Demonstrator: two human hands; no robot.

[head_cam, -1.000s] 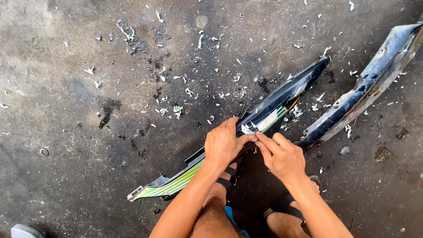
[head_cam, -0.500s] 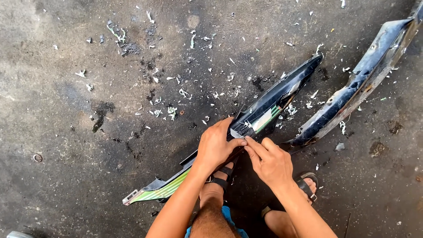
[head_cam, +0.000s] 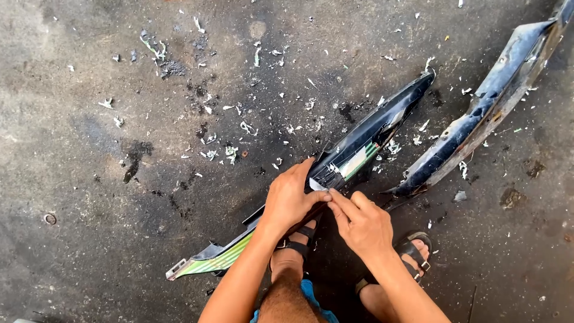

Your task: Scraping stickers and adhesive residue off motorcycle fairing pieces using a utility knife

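Both hands meet over the middle of a long dark panel (head_cam: 359, 149) that lies aslant on the concrete floor (head_cam: 89, 179): the left hand (head_cam: 291, 200) lies curled over the panel's near edge, pressing it down, while the right hand (head_cam: 363, 224) pinches a small pale strip (head_cam: 317, 185) of peeling sticker between thumb and fingertips, right beside the left thumb. The panel runs from a green-and-white striped tip (head_cam: 206, 263) at lower left up to a glossy black end at upper right, with a patch of green striped sticker showing just past the hands. A second dark panel (head_cam: 484, 113), scuffed and grey-blue, lies to the right, apart from the first one and angled much the same way. Below the hands, two feet in black sandals (head_cam: 412, 251) stand on the floor, one on either side of the right wrist. Small white and green scraps (head_cam: 230, 152) are scattered widely over the floor beyond the panel, thickest at upper left.
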